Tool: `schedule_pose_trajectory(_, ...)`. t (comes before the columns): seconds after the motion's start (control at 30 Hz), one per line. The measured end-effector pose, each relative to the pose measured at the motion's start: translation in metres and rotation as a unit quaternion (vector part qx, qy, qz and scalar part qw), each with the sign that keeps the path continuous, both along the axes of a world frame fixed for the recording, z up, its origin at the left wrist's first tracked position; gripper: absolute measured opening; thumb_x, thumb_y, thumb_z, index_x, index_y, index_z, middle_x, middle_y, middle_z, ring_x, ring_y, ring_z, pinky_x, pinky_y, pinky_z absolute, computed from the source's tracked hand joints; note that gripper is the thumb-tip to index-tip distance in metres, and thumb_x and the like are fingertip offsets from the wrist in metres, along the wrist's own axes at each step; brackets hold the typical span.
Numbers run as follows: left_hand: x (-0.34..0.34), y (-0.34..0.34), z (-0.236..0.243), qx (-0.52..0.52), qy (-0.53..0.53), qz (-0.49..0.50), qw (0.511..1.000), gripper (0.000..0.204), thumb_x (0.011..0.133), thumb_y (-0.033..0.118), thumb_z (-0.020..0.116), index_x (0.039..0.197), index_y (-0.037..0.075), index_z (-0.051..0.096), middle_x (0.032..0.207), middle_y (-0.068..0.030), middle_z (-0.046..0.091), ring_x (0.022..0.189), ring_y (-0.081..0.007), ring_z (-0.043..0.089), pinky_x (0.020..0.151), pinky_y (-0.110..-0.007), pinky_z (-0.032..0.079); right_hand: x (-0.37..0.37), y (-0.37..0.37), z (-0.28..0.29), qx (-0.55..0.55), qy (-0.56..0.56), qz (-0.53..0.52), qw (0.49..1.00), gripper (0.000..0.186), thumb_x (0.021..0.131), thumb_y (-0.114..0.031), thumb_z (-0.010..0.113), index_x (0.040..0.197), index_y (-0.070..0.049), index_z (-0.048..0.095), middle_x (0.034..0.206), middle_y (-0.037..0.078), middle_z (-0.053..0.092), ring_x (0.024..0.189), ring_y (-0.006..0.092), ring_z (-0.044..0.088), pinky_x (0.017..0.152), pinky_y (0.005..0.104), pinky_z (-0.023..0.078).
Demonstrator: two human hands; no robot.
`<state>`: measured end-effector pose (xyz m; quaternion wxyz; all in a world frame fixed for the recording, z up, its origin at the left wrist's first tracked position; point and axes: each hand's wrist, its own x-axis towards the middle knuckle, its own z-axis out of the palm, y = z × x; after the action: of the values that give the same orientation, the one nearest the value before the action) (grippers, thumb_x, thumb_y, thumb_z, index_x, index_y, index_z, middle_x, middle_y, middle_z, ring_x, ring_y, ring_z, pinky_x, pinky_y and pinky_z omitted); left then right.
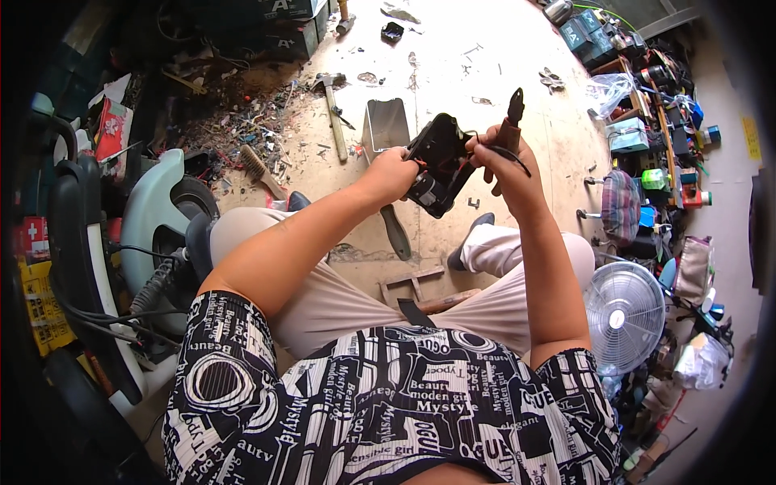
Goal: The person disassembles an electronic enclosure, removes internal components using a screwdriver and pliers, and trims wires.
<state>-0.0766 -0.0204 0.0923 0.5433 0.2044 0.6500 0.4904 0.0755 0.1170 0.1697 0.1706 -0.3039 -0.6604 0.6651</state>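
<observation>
My left hand [392, 175] is closed on the left edge of a black plastic housing [446, 153], tilted up above the floor between my legs. Inside the housing are red and dark wires and a silver cylindrical part [426, 192] that looks like a small motor. In my right hand [514, 171] is a pair of pliers [511, 125] with brown handles, the dark jaws pointing up and away from the housing. The fingertips of that hand meet at the housing's right edge, beside a black wire [503, 151]. Whether they pinch the wire is hard to see.
On the floor lie a flat scoop [388, 129] with a dark handle, a hammer [333, 117], a wire brush [260, 171] and scattered scraps [234, 133]. A small wooden frame [412, 284] is between my legs. A fan [622, 315] stands at right, a wheeled machine [166, 218] at left.
</observation>
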Motion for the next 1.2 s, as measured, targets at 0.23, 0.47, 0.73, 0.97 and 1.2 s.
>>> schedule_pose_trajectory(0.23,0.001,-0.001,0.003,-0.037,0.006,-0.021,0.999,0.021,0.091,0.023,0.05,0.093,0.004,0.06,0.07,-0.0045,0.057,0.053,-0.0142,0.052,0.046,-0.031,0.043,-0.004,0.004,-0.019,0.026,-0.021,-0.119,0.992,0.012,0.088,-0.01,0.065,0.093,-0.005,0.056,0.079,0.003,0.065,0.064,0.0068,0.056,0.049,0.02,0.039)
schedule_pose_trajectory(0.47,-0.001,-0.005,-0.009,-0.087,0.01,0.007,0.996,0.027,0.092,0.027,0.05,0.091,0.002,0.06,0.069,-0.0051,0.057,0.052,-0.0152,0.052,0.046,-0.031,0.043,0.017,0.028,-0.025,0.178,-0.102,-0.032,0.978,0.022,0.086,-0.012,0.066,0.102,0.001,0.058,0.085,0.004,0.062,0.073,0.0103,0.056,0.068,0.0255,0.047)
schedule_pose_trajectory(0.73,0.002,-0.005,-0.006,-0.087,0.019,-0.026,0.996,0.032,0.089,0.03,0.053,0.095,-0.001,0.055,0.073,-0.0061,0.057,0.054,-0.0145,0.051,0.047,-0.03,0.043,0.013,0.006,-0.009,0.284,-0.191,0.05,0.938,0.016,0.086,-0.015,0.064,0.094,-0.001,0.064,0.066,0.01,0.06,0.062,0.0157,0.057,0.061,0.0301,0.047)
schedule_pose_trajectory(0.97,0.015,-0.007,0.018,-0.092,0.042,-0.031,0.994,0.039,0.086,0.031,0.055,0.1,-0.005,0.053,0.078,-0.0106,0.06,0.06,-0.0179,0.058,0.051,-0.032,0.048,-0.016,-0.016,-0.021,0.483,-0.388,0.059,0.782,0.024,0.087,-0.029,0.059,0.088,-0.007,0.066,0.081,0.014,0.069,0.077,0.0326,0.067,0.067,0.0424,0.051)
schedule_pose_trajectory(1.2,0.021,-0.009,-0.011,-0.14,0.189,-0.044,0.971,0.04,0.086,0.023,0.051,0.107,-0.011,0.056,0.1,-0.0272,0.066,0.095,-0.0369,0.067,0.083,-0.045,0.052,-0.032,-0.024,-0.02,0.468,-0.428,0.065,0.77,0.02,0.083,-0.023,0.057,0.088,-0.005,0.065,0.084,0.015,0.069,0.079,0.0337,0.067,0.069,0.0435,0.052)
